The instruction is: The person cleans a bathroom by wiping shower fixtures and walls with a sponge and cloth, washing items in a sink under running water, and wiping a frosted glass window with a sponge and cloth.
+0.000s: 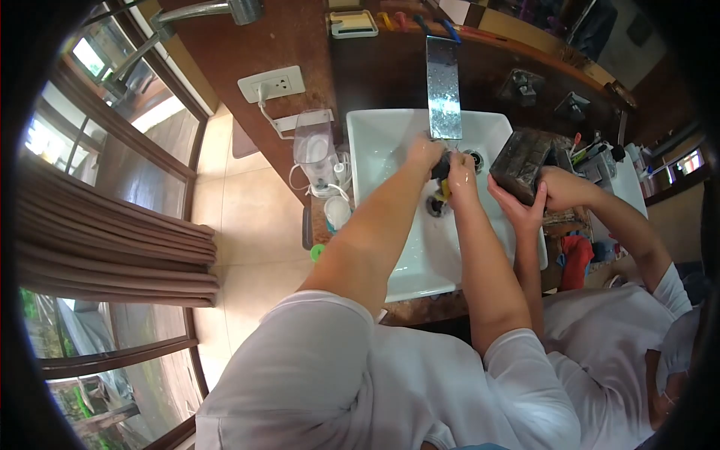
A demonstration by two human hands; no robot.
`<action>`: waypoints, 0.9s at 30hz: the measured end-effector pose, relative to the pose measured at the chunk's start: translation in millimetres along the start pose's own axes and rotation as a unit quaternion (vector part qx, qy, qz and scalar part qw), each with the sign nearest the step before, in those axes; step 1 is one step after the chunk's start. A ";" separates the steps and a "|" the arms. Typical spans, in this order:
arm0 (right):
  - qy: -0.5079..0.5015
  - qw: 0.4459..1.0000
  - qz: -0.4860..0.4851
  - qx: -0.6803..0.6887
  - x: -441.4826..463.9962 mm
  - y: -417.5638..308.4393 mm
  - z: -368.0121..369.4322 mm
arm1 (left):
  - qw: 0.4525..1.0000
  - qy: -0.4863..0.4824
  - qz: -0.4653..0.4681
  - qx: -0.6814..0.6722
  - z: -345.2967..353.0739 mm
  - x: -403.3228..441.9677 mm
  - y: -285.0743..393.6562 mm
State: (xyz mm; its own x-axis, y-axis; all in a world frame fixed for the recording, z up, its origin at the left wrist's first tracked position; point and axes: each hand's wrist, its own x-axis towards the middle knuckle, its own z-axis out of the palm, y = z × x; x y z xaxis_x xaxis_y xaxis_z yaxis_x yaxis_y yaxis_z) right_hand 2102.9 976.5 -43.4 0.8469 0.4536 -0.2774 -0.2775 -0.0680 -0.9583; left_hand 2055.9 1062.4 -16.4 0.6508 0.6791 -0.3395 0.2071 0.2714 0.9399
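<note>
Both my hands are over the white sink point(420, 270), just below the wide metal spout point(444, 90). My left hand point(425, 152) is closed on a small dark object point(441, 168), whose kind I cannot make out. Close beside it, my right hand point(463, 176), wet and curled, grips the same dark object from the right. A yellow piece point(445, 187) shows under the fingers; whether it belongs to the dark object I cannot tell. Dark round fittings point(435, 206) sit in the basin below and beside my hands.
At the right, another person's hands point(536, 195) hold a dark, worn box-like block point(517, 161) over the sink's edge. A clear container point(315, 150) and white cords stand left of the basin, beneath a wall socket point(271, 84). A red cloth point(576, 261) hangs at right.
</note>
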 end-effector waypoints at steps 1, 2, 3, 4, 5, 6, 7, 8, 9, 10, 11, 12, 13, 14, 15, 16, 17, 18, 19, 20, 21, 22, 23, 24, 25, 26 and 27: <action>0.028 0.997 -0.018 -0.076 -14.0 -10.4 5.4 | 0.999 0.024 0.002 0.025 -6.4 10.2 -1.5; -0.007 1.000 0.007 -0.027 -28.8 -25.4 8.7 | 0.990 0.050 0.050 0.122 -5.6 33.8 -19.0; -0.096 0.994 0.048 0.032 -23.0 -16.8 3.9 | 0.997 0.028 0.029 0.066 -6.8 31.4 -23.5; -0.185 0.975 0.086 0.089 -10.9 -4.0 -5.6 | 1.000 0.005 0.008 0.008 -5.9 27.4 -29.4; -0.271 0.944 0.123 0.144 -2.9 1.5 -11.6 | 0.998 -0.019 -0.011 -0.051 -4.3 22.3 -31.9; -0.301 0.930 0.139 0.162 -14.5 -3.5 -12.0 | 0.998 -0.058 -0.006 -0.010 -6.4 7.7 -21.7; -0.292 0.933 0.152 0.143 -14.3 -3.5 -14.0 | 0.995 -0.097 -0.003 0.034 -13.2 -16.1 0.3; -0.282 0.936 0.166 0.127 -13.3 -1.8 -17.3 | 0.988 -0.135 0.000 0.078 -18.1 -28.8 11.8; -0.272 0.939 0.180 0.110 -12.7 1.1 -20.7 | 0.985 -0.153 0.043 0.064 -20.0 -27.0 8.5; -0.275 0.934 0.203 0.107 -8.8 1.7 -21.2 | 0.981 -0.169 0.087 0.049 -21.5 -21.3 5.6; -0.273 0.946 0.160 0.074 -12.2 -2.9 -19.8 | 0.973 -0.186 0.131 0.034 -22.0 -16.1 4.3; -0.270 0.955 0.116 0.042 -19.2 -11.7 -16.2 | 0.976 -0.205 0.077 -0.012 -21.0 -12.0 5.2; -0.265 0.962 0.071 0.009 -24.0 -16.1 -12.4 | 0.973 -0.224 0.023 -0.058 -19.1 -8.2 6.2; -0.247 0.968 0.042 -0.022 -25.0 -14.4 -8.2 | 0.964 -0.242 -0.032 -0.103 -17.3 -6.0 7.0; -0.228 0.972 0.012 -0.053 -25.1 -11.4 -3.2 | 0.976 -0.199 -0.035 -0.080 -15.7 -5.0 7.0; -0.208 0.974 -0.018 -0.085 -25.5 -9.6 0.9 | 0.985 -0.156 -0.039 -0.058 -13.7 -4.5 7.3; -0.187 0.975 -0.051 -0.109 -24.7 -8.5 4.7 | 0.992 -0.111 -0.042 -0.035 -11.8 -3.8 7.3; -0.165 0.974 -0.083 -0.131 -22.6 -6.6 8.5 | 0.996 -0.087 0.005 0.025 -9.7 3.8 1.6; -0.143 0.971 -0.116 -0.153 -20.1 -5.7 10.8 | 0.993 -0.062 0.053 0.086 -7.2 16.2 -7.3; -0.130 0.950 -0.172 -0.227 -9.1 6.7 7.9 | 0.984 -0.037 0.101 0.145 -3.9 23.8 -13.8; -0.116 0.920 -0.228 -0.299 7.8 27.3 2.1 | 0.981 -0.002 0.097 0.168 -0.8 23.7 -15.0; -0.101 0.881 -0.281 -0.367 17.2 38.7 -1.5 | 0.977 0.034 0.093 0.190 2.2 23.9 -16.5; -0.081 0.881 -0.231 -0.405 10.7 32.2 -2.3 | 0.971 0.069 0.090 0.213 5.6 23.9 -17.8; -0.061 0.877 -0.181 -0.440 -2.6 18.6 -1.9 | 0.982 0.087 0.071 0.150 10.6 34.6 -30.2; -0.041 0.870 -0.130 -0.473 -11.2 9.3 -0.6 | 0.989 0.105 0.052 0.087 14.9 47.9 -45.6; -0.064 0.907 -0.122 -0.397 -10.1 7.9 -4.9 | 0.992 0.123 0.032 0.023 16.3 56.3 -55.6; -0.088 0.937 -0.113 -0.318 -6.5 5.9 -13.5 | 0.992 0.111 0.002 -0.060 10.6 53.1 -52.5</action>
State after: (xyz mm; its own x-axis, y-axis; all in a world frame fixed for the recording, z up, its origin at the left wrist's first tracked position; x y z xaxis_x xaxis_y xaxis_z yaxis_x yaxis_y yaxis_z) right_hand 2101.9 961.1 -48.2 0.7475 0.6567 -0.1001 0.2747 -0.4427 -0.8535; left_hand 2087.3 1077.0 -83.4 0.4710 0.8105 -0.3482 0.1078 0.3389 0.9346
